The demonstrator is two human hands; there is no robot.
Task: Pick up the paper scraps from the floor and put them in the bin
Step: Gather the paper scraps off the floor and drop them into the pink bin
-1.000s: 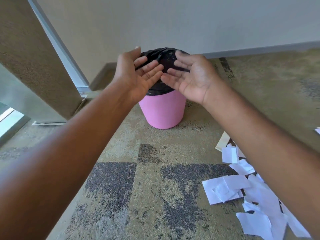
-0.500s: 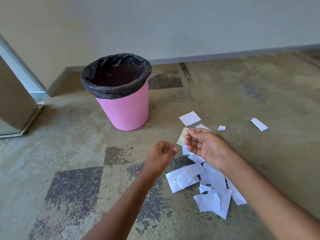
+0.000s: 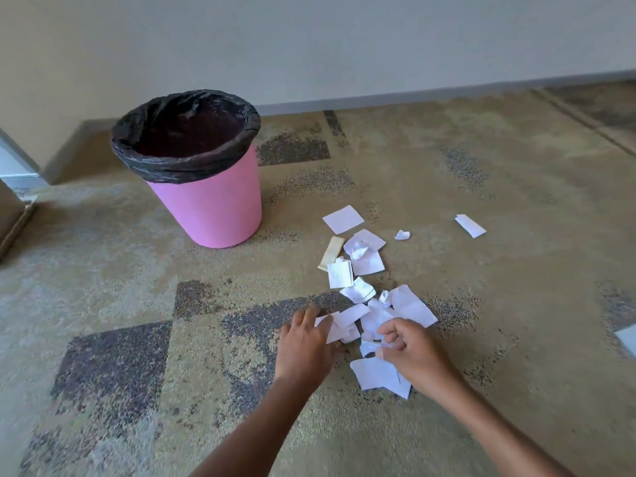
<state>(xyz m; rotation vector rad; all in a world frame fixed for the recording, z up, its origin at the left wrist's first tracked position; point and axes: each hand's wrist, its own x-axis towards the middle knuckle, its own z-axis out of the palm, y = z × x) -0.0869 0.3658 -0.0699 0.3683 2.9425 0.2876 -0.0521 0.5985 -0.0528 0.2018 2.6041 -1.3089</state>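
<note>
Carpeted floor (image 3: 481, 173) far from cleared | pink bin (image 3: 213, 208), black liner (image 3: 186, 166), upper left, contents unseen | white paper scraps (image 3: 409, 304), flat, folded, crumpled, litter centre to lower centre | left hand (image 3: 303, 342) fingers loose on the pile's edge; right hand (image 3: 413, 352) fingers curled, apparently pinching scraps

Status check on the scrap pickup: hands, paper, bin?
Left hand flat on paper scraps, right hand pinching some. Pile on the carpet, nothing lifted. Pink bin upright, lined, nothing blocking it.
</note>
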